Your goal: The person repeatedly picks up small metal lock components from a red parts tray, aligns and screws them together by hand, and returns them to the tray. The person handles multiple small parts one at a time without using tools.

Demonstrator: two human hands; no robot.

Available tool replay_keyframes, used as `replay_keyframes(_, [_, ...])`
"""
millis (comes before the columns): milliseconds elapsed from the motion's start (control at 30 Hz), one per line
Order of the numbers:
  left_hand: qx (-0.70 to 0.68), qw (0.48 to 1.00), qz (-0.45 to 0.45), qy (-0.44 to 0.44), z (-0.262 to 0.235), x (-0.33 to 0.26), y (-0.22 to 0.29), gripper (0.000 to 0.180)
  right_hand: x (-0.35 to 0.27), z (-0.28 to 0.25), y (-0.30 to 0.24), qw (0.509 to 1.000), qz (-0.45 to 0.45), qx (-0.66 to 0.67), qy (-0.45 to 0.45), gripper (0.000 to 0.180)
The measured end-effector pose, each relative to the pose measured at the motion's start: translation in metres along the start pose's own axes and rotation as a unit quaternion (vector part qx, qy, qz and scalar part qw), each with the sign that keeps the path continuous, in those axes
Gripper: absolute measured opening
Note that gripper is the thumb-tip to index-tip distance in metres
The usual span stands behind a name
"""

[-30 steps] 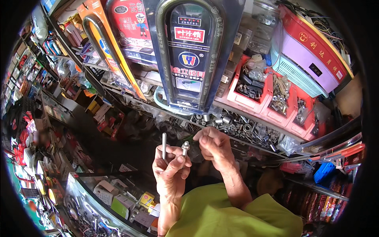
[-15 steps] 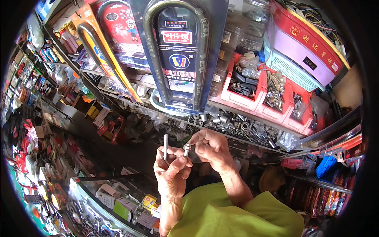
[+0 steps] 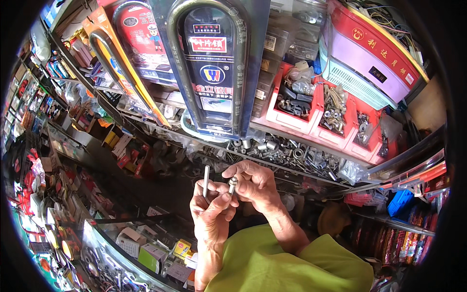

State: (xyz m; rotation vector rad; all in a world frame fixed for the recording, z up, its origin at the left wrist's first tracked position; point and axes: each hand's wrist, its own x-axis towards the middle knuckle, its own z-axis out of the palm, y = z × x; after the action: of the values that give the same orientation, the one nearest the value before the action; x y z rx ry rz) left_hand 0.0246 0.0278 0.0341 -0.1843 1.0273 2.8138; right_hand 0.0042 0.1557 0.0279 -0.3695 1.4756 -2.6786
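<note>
My left hand (image 3: 212, 209) is closed around two metal pieces in front of my chest. One is a thin plain silver rod (image 3: 206, 179), sticking up between its fingers. The other is a short bolt with a nut near its top (image 3: 232, 183), pinched between thumb and forefinger. My right hand (image 3: 257, 189) is curled at the bolt's upper end, its thumb against the bolt and its forefinger bent over the top. The bolt's lower part is hidden by my left fingers.
Beyond my hands a shelf holds loose metal fittings (image 3: 296, 155). Above are red bins (image 3: 297, 121) of hardware and a packaged U-shaped lock (image 3: 211, 73). A glass display case (image 3: 104, 243) stands at lower left. A blue basket (image 3: 400, 202) sits at right.
My right hand has shifted slightly left and closer to the bolt, its thumb now against it. My left hand still holds the rod and bolt. The view has turned slightly.
</note>
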Motion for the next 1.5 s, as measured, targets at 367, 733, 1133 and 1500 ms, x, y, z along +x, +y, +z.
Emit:
replay_keyframes(367, [-0.016,1.000,0.024,0.002,-0.005,0.003,0.002,0.022,0.002,-0.019,0.010,0.991,0.064,-0.061,0.100,0.025])
replay_keyframes(733, [-0.006,1.000,0.009,0.004,-0.002,0.002,0.001,0.026,0.002,-0.002,0.008,0.998,-0.020,-0.046,0.042,0.021])
replay_keyframes(1133, [0.010,1.000,0.004,0.019,-0.004,0.002,0.000,0.027,0.004,0.006,0.006,0.986,-0.048,-0.154,0.054,0.015])
replay_keyframes(1500, [-0.029,1.000,0.004,-0.006,-0.011,0.004,-0.001,0.025,0.002,-0.006,0.003,0.994,0.057,0.090,0.010,0.017])
